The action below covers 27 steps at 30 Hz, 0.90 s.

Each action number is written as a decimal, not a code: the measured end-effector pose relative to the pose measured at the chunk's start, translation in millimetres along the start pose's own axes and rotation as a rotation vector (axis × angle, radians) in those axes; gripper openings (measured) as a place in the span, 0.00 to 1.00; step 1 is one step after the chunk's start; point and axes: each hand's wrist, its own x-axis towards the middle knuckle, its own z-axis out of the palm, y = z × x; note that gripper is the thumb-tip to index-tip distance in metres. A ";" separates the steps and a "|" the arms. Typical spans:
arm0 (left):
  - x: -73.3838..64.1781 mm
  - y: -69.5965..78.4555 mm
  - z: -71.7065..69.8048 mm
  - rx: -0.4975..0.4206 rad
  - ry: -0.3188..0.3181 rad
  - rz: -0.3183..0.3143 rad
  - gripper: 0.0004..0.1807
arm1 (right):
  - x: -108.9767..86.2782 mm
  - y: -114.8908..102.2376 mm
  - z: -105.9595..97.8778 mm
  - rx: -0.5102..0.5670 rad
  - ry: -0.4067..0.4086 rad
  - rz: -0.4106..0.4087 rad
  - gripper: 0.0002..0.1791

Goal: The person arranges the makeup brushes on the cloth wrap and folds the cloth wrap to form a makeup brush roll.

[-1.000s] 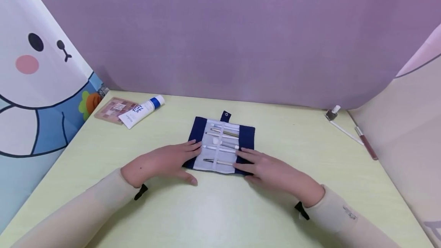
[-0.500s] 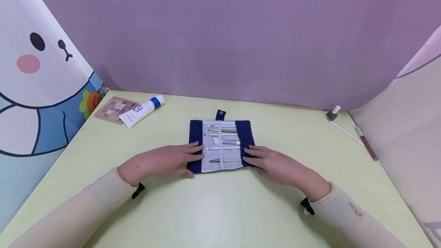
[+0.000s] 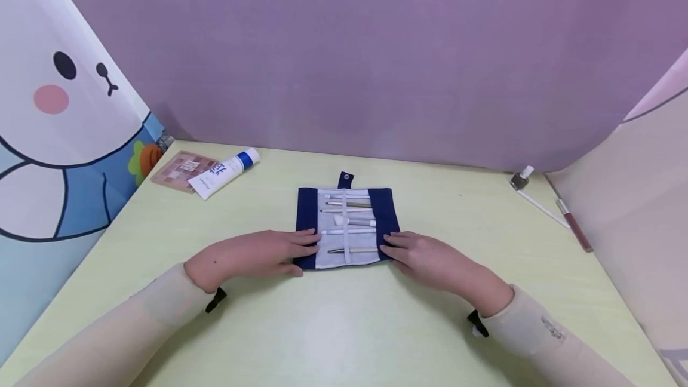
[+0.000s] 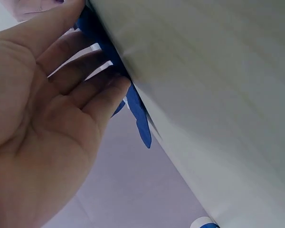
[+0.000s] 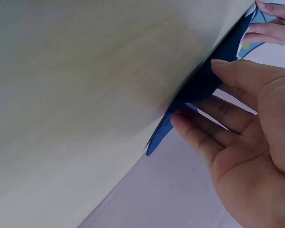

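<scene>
A navy and pale grey fabric brush roll (image 3: 386, 211) lies unfolded in the middle of the table, its snap tab (image 3: 346, 180) pointing to the back. Several slim tools and brushes, among them a white-tipped brush (image 3: 356, 221), lie crosswise under a pale elastic band (image 3: 346, 240). On the roll's left navy border rest the fingers of my left hand (image 3: 263, 252), extended, with the thumb at the front corner. My right hand (image 3: 430, 258) touches the right navy border the same way. In both wrist views the fingertips meet the navy cloth (image 4: 97, 33) from above.
At the back left a white tube with a blue band (image 3: 223, 173) leans over a pinkish eyeshadow palette (image 3: 180, 171). A small dark bottle with a white cap (image 3: 520, 179), a white stick (image 3: 543, 209) and a brown-red tube (image 3: 576, 229) lie far right. A purple curtain (image 3: 349, 64) hangs behind.
The brush roll has turned slightly and straightened, its tab shifting left. My right hand has moved a little to the right with the border. In the last half second little has moved.
</scene>
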 end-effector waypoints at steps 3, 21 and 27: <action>-2.4 1.2 -0.4 -0.016 0.007 0.006 0.29 | 0.0 1.6 0.6 0.016 0.019 -0.011 0.20; 3.5 -6.0 -9.5 -0.224 0.117 0.007 0.17 | 6.9 20.1 -10.9 0.326 0.006 0.135 0.15; 9.2 -9.4 -13.9 -0.342 0.180 -0.126 0.16 | 16.6 35.7 -14.3 0.443 -0.032 0.221 0.16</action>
